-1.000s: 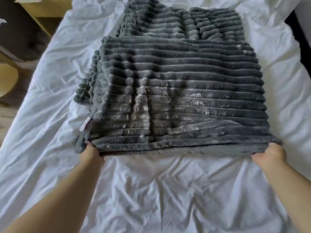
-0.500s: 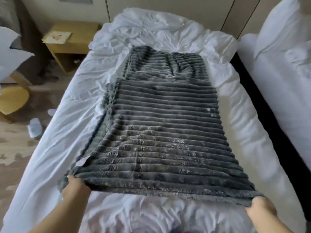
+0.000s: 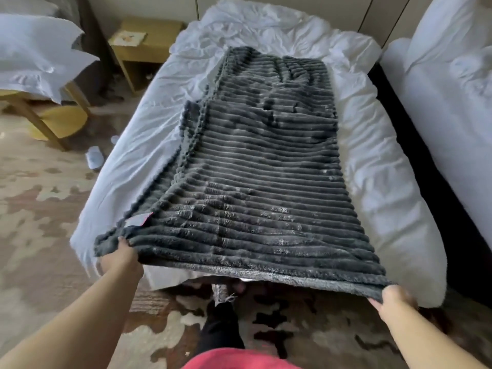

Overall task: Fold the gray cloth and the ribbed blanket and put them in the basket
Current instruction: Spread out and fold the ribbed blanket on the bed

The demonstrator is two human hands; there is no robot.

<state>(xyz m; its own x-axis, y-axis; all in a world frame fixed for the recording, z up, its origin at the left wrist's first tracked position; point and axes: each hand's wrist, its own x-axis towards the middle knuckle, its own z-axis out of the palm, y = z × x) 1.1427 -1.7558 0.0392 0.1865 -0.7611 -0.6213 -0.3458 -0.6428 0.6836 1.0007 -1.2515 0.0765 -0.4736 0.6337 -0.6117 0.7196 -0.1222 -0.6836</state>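
The dark gray ribbed blanket lies lengthwise down the white bed, folded into a long strip, its near end lifted past the foot of the bed. My left hand grips the near left corner, next to a small white and red label. The near right corner is pinched by my right hand. Neither the gray cloth nor the basket is in view.
A second white bed stands to the right across a dark gap. At the left are a wooden nightstand, a round wooden table bearing a pillow, and small white items on the patterned carpet.
Both hands have pulled the blanket's near edge back toward me, past the foot of the bed. The view has risen and now takes in the whole bed.
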